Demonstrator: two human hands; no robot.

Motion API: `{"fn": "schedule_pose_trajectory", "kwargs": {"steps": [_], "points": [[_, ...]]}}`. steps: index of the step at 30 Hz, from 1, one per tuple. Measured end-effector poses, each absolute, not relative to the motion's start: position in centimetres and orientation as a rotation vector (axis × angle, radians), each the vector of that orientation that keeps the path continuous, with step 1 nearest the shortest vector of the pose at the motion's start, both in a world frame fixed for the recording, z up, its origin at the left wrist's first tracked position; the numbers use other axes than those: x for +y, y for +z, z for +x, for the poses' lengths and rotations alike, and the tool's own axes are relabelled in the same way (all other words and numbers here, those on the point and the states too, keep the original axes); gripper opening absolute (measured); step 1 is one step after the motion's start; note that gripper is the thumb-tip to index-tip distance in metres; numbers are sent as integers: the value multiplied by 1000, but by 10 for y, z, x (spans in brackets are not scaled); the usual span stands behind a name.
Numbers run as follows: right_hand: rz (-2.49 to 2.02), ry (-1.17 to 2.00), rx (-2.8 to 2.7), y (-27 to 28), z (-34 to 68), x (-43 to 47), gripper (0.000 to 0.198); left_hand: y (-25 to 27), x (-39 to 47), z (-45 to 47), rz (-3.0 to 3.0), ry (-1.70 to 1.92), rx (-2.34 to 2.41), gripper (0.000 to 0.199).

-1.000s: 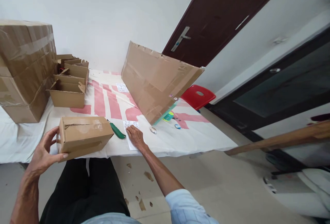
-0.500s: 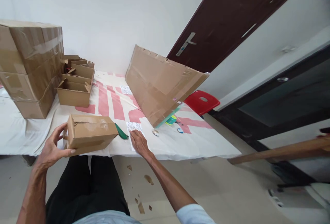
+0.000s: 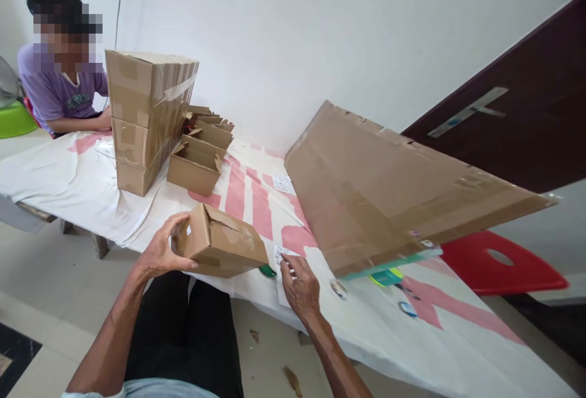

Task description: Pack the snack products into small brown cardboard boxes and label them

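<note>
My left hand (image 3: 165, 253) grips the left end of a closed cardboard box (image 3: 238, 249), thumb below and fingers over the top edge. A small white patch (image 3: 188, 229) shows on that end of the box. The box is tilted at the table's front edge, with clear tape along its top seam. Just right of it, my right hand (image 3: 302, 288) hovers over or touches a white printed sheet (image 3: 282, 296), its fingers loosely bent and apart. Between box and sheet, part of a green object (image 3: 267, 271) pokes out.
Stacked taped boxes (image 3: 132, 93) and several open boxes (image 3: 195, 169) stand at the back left. A large cardboard panel (image 3: 375, 196) leans on the right, near tape rolls (image 3: 339, 289) and a red stool (image 3: 499, 264). Behind the stack sits a person in purple (image 3: 50, 93).
The view has swung left, bringing a seated person into sight. My left hand still holds the box, now turned somewhat. My right hand's fingers have shifted over the sheet.
</note>
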State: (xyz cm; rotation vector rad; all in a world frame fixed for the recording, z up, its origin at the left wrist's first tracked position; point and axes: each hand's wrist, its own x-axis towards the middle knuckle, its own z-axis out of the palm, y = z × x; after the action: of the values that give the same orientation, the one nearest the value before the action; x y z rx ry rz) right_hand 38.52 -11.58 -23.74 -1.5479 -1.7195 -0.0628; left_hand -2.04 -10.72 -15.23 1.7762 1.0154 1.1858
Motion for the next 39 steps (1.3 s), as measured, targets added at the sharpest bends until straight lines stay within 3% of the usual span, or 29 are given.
{"fn": "schedule_pose_trajectory", "kwargs": {"steps": [7, 11, 17, 34, 39], "points": [[-1343, 188, -1710, -167, 317, -108, 30, -157, -107, -22, 1827, 1214, 927, 98], [-1331, 344, -1721, -162, 296, -108, 33, -165, -107, -38, 1763, 1125, 980, 103], [-1252, 233, -1759, -168, 268, -123, 26, -178, -104, -56, 1627, 1151, 951, 105], [-1237, 135, -1649, -181, 246, -139, 30, -160, -102, -70, 1725, 1057, 1011, 56], [-1222, 188, -1651, -183, 249, -139, 34, -156, -102, -67, 1729, 1039, 1074, 58]]}}
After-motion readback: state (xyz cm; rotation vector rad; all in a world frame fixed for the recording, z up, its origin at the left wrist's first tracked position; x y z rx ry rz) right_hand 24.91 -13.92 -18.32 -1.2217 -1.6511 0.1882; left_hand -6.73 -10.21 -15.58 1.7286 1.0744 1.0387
